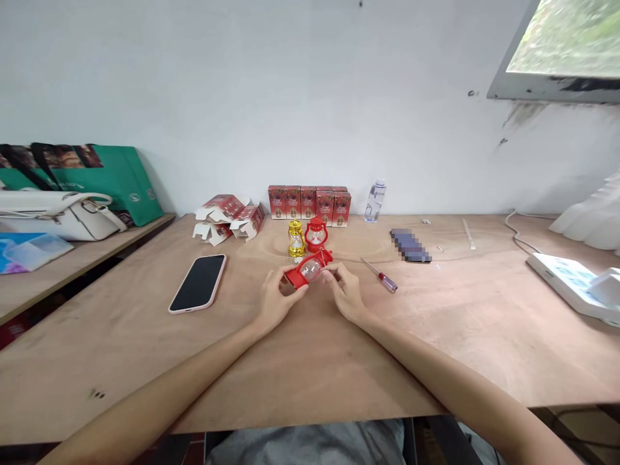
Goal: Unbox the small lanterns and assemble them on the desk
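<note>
Lying tilted between the left hand (pixel 278 294) and the right hand (pixel 345 289), the red lantern (pixel 310 269) has its base end gripped by the left fingers and its side, near the upper end, pinched by the right thumb and index. Whether it touches the wooden surface (pixel 310 368) cannot be determined. The body appears glossy and plastic, with a rounded, transparent globe and a thin wire at the upper end. Just behind stand a shiny gold lantern (pixel 296 240) and an upright second lantern (pixel 316 234), also red. Both bare forearms converge from the lower corners, hands facing inward, digits bent.
</note>
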{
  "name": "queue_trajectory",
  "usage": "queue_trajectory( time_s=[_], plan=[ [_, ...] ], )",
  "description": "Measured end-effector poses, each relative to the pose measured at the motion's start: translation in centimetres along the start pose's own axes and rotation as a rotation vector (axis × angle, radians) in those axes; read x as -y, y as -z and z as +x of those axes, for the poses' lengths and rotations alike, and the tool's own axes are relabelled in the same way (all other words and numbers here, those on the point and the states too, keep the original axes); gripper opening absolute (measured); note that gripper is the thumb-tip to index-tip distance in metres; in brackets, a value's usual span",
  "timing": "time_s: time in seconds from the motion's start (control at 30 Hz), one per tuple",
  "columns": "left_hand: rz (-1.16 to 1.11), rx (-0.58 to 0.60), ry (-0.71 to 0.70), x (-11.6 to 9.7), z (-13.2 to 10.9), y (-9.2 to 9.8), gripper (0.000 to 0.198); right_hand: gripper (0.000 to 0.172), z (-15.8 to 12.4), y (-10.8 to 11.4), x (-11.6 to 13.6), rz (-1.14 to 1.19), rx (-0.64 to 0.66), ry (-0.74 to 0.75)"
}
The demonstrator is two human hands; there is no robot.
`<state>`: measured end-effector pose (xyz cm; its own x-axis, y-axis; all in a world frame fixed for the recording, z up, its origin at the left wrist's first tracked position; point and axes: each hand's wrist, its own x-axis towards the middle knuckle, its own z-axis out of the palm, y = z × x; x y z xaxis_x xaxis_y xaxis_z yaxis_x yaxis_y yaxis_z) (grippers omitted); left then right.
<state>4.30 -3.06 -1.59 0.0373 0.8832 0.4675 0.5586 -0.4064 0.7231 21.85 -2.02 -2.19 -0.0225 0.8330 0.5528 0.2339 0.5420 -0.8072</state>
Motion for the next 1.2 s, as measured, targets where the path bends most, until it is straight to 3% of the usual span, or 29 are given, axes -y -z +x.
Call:
queue_trajectory(
  time_s=[0.1, 0.2, 0.4, 0.7, 0.9, 1.0, 1.07, 1.2],
  plan=[
    [0.169, 0.02, -0.099, -0.2, -0.3, 0.2, 0.035, 0.032, 0.0, -0.1, -0.3, -0.001, 0.084, -0.043],
    [0.283, 0.095, -0.109, -0.4, -0.5, 0.3, 0.034, 0.036, 0.2, 0.0, -0.6, -0.008, 0.083, -0.095],
    [0.135, 0.208, -0.084, -0.1, -0.5, 0.3, 0.033, 0.039, 0.3, 0.2, -0.4, 0.034, 0.028, -0.109],
    [-0.064, 0.056, 0.001, 0.9, 0.2, -0.1, 0.035, 0.046, 0.8, -0.7, -0.8, 0.356, -0.044, -0.35],
    [0.047, 0.005, -0.097, 0.2, -0.5, 0.0, 0.036, 0.039, 0.2, -0.3, -0.4, 0.12, 0.005, -0.104],
    [0.055, 0.0, -0.117, 0.3, -0.5, 0.0, 0.035, 0.039, 0.1, -0.3, -0.3, 0.106, 0.016, -0.087],
    [0.015, -0.009, -0.094, 0.7, -0.2, -0.1, 0.034, 0.043, 0.3, -0.4, -0.5, 0.189, -0.043, -0.147],
    [-0.218, -0.072, 0.026, 1.8, 0.8, -0.3, 0.03, 0.046, 1.2, 0.0, -1.3, 0.501, -0.095, -0.434]
  ],
)
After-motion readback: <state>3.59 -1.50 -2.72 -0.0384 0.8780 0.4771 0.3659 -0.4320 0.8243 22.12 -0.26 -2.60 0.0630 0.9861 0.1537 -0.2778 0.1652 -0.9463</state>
